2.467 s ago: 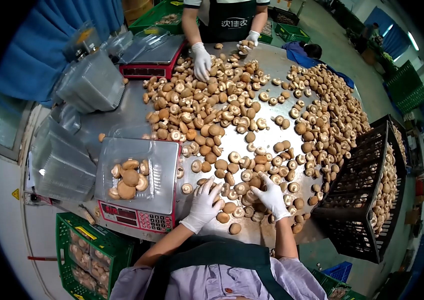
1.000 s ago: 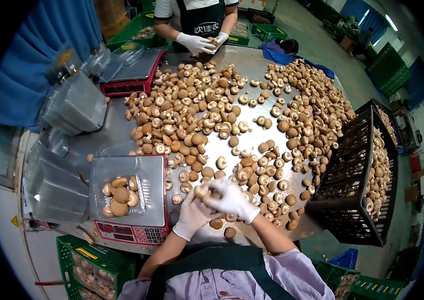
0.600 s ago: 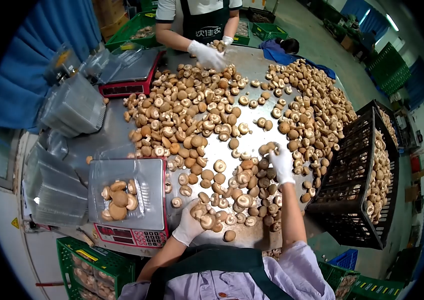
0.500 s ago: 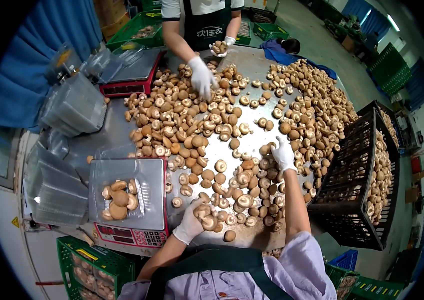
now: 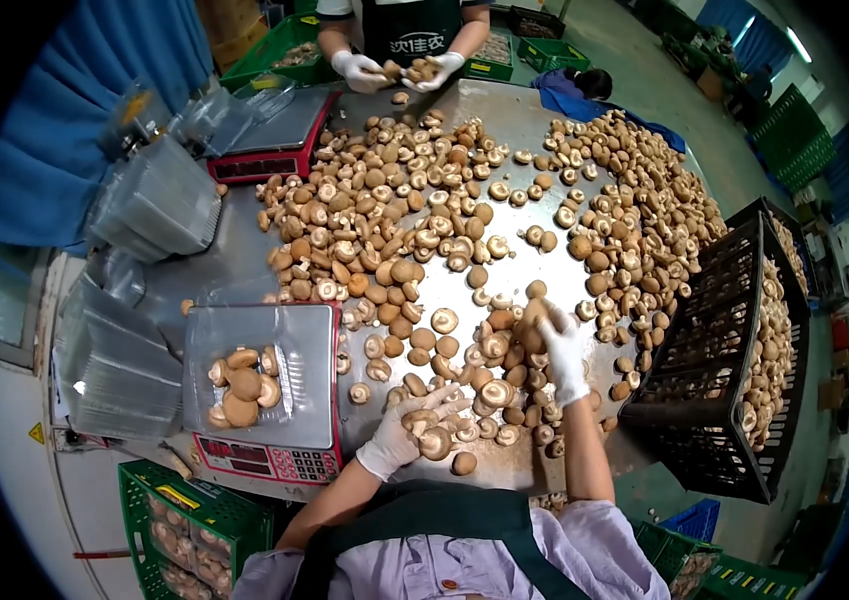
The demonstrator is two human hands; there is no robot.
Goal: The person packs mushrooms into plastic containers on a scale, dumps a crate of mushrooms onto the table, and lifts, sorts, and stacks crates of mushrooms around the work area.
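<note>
My left hand, in a white glove, is turned partly palm up at the near edge of the table, its fingers around a few mushrooms. To its right, my right hand, also gloved, has its fingers on a brown mushroom over the loose pile; this one is slightly blurred. A clear plastic tray with several mushrooms lies on the scale to the left. Loose mushrooms spread over the metal table, caps and stems showing.
Across the table a co-worker's gloved hands hold mushrooms. A second scale and stacked clear trays stand at the left. A black crate of mushrooms leans at the right. A green crate holds packed trays below left.
My left hand has opened its fingers somewhat around its mushrooms. My right hand has moved down a little over the pile. The co-worker's hands have come together. The whole view has shifted slightly.
</note>
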